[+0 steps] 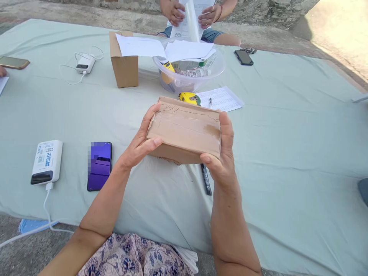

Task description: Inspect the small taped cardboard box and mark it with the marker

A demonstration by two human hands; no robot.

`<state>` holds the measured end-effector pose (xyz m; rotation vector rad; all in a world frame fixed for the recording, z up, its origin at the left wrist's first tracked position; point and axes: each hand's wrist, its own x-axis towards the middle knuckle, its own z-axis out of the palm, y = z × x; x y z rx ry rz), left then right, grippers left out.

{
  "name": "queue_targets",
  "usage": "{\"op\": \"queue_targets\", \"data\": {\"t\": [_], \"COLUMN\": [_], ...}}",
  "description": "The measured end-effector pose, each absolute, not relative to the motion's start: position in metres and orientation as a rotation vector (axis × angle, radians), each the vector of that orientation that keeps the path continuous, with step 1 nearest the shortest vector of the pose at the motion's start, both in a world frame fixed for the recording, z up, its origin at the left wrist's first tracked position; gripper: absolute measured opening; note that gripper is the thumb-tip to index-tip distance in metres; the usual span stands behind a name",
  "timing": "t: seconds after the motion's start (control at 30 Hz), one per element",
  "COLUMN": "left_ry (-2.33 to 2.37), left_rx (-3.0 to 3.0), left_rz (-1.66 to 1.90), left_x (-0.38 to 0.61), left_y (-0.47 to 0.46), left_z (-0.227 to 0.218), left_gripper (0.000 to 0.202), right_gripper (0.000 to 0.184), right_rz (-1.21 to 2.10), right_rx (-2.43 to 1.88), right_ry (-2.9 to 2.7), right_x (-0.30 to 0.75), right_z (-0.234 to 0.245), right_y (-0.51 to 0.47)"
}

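A brown cardboard box (184, 128) is held up over the table between my two hands. My left hand (143, 140) grips its left end, thumb along the near edge and fingers on the far side. Around the right end my right hand (222, 153) is closed, its thumb on the near corner. Tape shines on the box's top face, which has a darker patch at the right. Partly beneath the box and my right hand lies a black marker (206, 180). Just past the box sit a yellow tape measure (188, 98) and a printed sheet (227, 99) with a small pen-like item on it.
Left of me are a white power bank (47, 161) with a cable and a purple-screened phone (99, 166). Farther back stand a second cardboard box (126, 73), a plastic basin (198, 82) holding papers and bottles, another phone (243, 57) and a smaller power bank (85, 63). Opposite, a person's hands (175, 13) hold papers.
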<state>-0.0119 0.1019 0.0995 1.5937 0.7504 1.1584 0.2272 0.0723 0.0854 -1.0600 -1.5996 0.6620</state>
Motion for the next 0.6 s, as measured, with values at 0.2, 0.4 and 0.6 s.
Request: {"op": "queue_targets", "data": {"t": [0.2,0.4,0.6], "left_ry": [0.766,0.743,0.764], "left_rx": [1.572,1.568,1.528], "left_rz": [1.145,1.144,1.112], "left_x": [-0.0124,-0.0103,-0.0067], "left_y": [0.1038,0.1034,0.1009], "left_z": [0.0957,0.0963,0.0960], "left_gripper": [0.083,0.100,0.108], "right_gripper": [0.089,0.101,0.096], "right_rz": [0.650,0.693,0.715], "right_rx": [-1.022,-1.039,-1.026], "right_ry": [-1.609,-1.582,-1.584], "right_x": [0.2259,0.2296,0.2343], "right_z": [0.0860,0.0820,0.0812], "right_y": [0.0728,0.0740,0.0737]}}
